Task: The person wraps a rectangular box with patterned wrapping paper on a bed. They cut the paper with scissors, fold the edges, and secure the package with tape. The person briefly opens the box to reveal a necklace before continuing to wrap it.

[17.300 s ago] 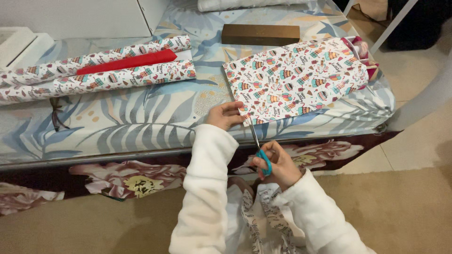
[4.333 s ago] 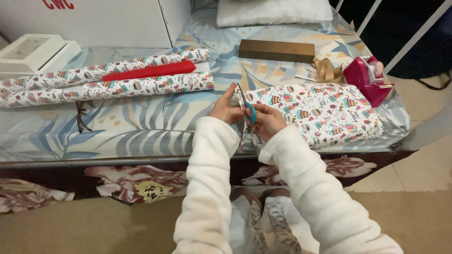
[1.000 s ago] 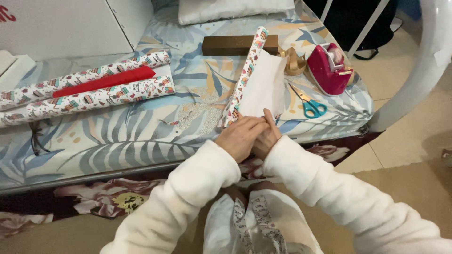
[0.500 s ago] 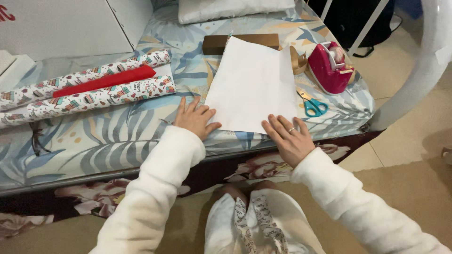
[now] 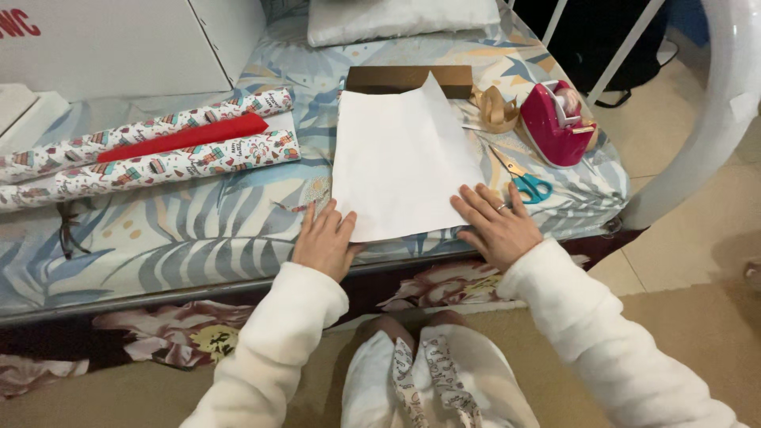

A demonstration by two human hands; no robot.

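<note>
A cut sheet of wrapping paper (image 5: 403, 158) lies white side up on the leaf-patterned bed cover (image 5: 198, 222). My left hand (image 5: 323, 238) lies flat, fingers spread, on the sheet's near left corner. Palm down at the near right corner is my right hand (image 5: 497, 223), with a ring on one finger. Neither hand holds anything. A long brown box (image 5: 388, 78) lies just beyond the sheet's far edge. Blue-handled scissors (image 5: 523, 182) rest right of the sheet, close to my right hand.
A dark pink tape dispenser (image 5: 556, 123) and a coil of tan ribbon (image 5: 495, 108) sit at the right. Patterned wrapping-paper rolls (image 5: 158, 162) with a red roll (image 5: 184, 138) lie at the left. A white box (image 5: 119, 43) and pillow (image 5: 404, 16) stand behind.
The rolled paper has been opened out flat, white side up. My hands moved apart to its near corners and now press it down, the sheet shifted slightly left.
</note>
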